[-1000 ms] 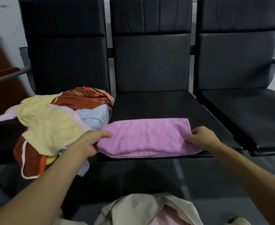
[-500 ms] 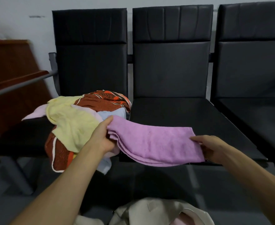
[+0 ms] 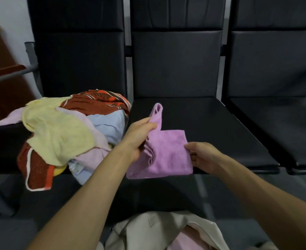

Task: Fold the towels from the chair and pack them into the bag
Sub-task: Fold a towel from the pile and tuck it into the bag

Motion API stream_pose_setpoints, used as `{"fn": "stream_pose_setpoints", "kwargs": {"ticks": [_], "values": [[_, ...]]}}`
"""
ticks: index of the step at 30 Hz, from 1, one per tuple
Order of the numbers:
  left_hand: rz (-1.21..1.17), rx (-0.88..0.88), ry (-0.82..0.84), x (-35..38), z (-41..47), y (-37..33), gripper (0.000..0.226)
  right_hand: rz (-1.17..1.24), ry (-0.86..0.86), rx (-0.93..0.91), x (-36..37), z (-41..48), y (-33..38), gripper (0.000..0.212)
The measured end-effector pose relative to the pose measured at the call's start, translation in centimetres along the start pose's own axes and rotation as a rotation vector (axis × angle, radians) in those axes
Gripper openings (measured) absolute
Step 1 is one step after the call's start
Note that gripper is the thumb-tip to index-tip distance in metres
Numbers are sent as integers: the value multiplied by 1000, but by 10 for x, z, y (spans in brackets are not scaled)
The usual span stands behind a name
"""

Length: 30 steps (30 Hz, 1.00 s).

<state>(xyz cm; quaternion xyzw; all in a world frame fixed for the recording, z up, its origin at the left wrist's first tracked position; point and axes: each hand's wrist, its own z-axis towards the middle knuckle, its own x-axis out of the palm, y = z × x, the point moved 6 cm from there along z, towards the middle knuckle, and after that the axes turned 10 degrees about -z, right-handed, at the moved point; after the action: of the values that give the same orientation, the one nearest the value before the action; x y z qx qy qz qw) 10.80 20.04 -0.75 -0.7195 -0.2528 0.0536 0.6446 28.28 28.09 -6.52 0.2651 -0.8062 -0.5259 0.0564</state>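
A folded purple towel (image 3: 168, 154) hangs over the front edge of the middle black chair seat (image 3: 211, 127). My left hand (image 3: 139, 137) grips its bunched left end, with one corner sticking up above the fingers. My right hand (image 3: 201, 156) pinches its right edge. A heap of unfolded towels (image 3: 63, 134) lies on the left chair: yellow, light blue, pale pink and a red-brown patterned one. The beige bag (image 3: 159, 231) sits open on the floor below my arms, with pink cloth inside.
A third black chair (image 3: 278, 123) stands at the right. A grey metal armrest (image 3: 11, 73) and a brown wooden piece (image 3: 2, 56) are at the far left. Grey floor lies in front of the seats.
The purple towel lay stretched wide on the seat. My left hand has carried its left end to the right toward my right hand, and the towel is now about half as wide.
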Motion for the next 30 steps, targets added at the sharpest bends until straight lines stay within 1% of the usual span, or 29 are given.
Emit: {"fn": "stream_pose_setpoints", "kwargs": {"ticks": [3,6,8,11,12,14,16,19,20,22,23,25,28,30], "values": [[214,-43,55,26,5,25,34,43,39,19,0,1,-2,23],[447,-62,161,48,6,47,31,87,65,14,0,3,-1,29],[465,-68,198,54,4,51,28,87,56,1,0,3,0,34],[356,-102,184,47,-1,46,21,27,40,-20,2,4,2,39],[346,-104,182,43,-2,43,20,-11,31,-31,2,4,2,40],[364,-85,145,29,-6,37,28,-112,0,-53,6,5,4,40],[353,-68,77,12,-12,29,31,-281,-68,-97,11,4,8,41],[389,-44,-2,-11,-25,15,32,-602,-201,-257,20,-2,17,29],[400,-23,-30,-18,-28,11,32,-662,-233,-325,24,-6,21,24],[443,50,-83,-32,-34,4,35,-681,-249,-451,32,-17,30,15],[496,96,-105,-38,-36,0,39,-669,-236,-506,35,-25,36,12],[610,176,-116,-47,-40,-6,50,-615,-157,-592,40,-38,47,10],[705,247,-34,-54,-44,-10,78,-496,26,-656,46,-56,54,11],[802,242,31,-56,-47,-6,91,-446,112,-667,46,-68,55,11]]}}
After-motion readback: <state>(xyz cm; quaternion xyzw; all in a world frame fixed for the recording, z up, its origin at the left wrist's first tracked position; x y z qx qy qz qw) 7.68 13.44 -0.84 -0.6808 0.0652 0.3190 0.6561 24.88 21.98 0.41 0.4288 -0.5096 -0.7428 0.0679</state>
